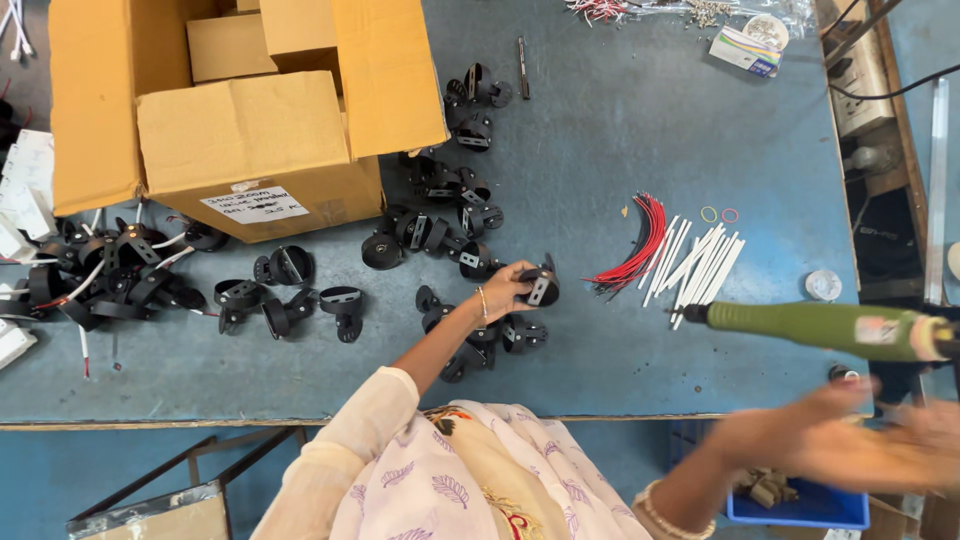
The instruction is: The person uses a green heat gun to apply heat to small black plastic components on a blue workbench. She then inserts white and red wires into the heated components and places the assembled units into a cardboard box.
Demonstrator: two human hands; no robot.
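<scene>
My left hand [503, 290] reaches out over the blue table [620, 130] and grips a black round bracket part [541, 287] at the edge of a loose cluster of the same black parts [470, 335]. My right hand [850, 440] is low at the right by the table's front edge and blurred by motion; nothing shows in it. Just above it lies a green power screwdriver [815, 326], its tip pointing left, apart from the hand.
A large open cardboard box [250, 150] stands at the back left. More black parts, some wired [110, 275], lie left and centre. Red wires [640, 245] and white sleeves [700, 262] lie right of centre. A blue bin [800, 508] sits below the table edge.
</scene>
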